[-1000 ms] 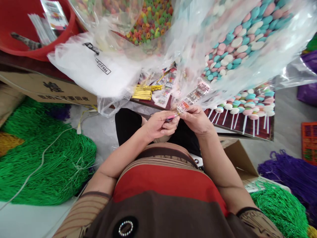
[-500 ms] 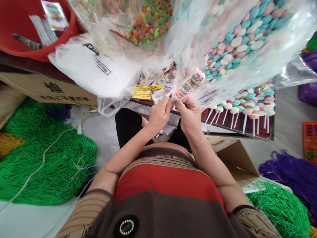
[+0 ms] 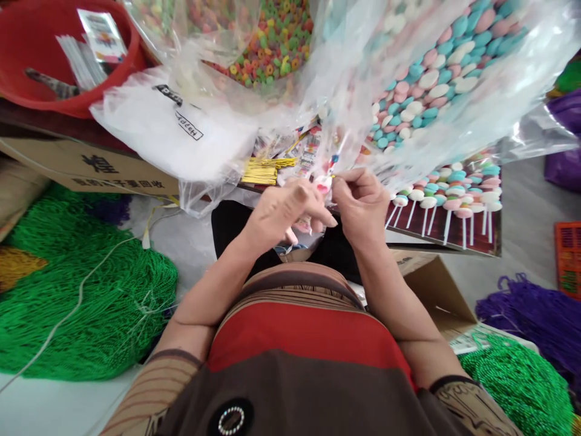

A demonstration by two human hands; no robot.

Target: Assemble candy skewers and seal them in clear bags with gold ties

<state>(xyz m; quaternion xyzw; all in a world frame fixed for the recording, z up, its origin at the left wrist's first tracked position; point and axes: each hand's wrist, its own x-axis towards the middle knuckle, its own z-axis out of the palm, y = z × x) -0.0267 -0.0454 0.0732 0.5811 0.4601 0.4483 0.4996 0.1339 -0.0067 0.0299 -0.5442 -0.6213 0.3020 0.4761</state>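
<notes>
My left hand is closed around a small printed clear candy packet, white and pink, with part of it hidden behind the fingers. Its index finger stretches across toward my right hand. That hand pinches at the packet's upper end, where a bit of yellow twist tie shows by the thumb and fingertip. Just ahead lies a bundle of yellow twist ties, beside more printed packets. To the right, lollipops with pink, white and blue candy heads lie with their white sticks toward me.
Large clear bags of ring candies and pastel oval candies stand at the back. White printed bags and a red basin are left. Green cord heaps and an open carton flank me.
The packet has swung from pointing away to hanging lower, largely under my left hand. My left hand has turned over it, and my right hand has shifted slightly right.
</notes>
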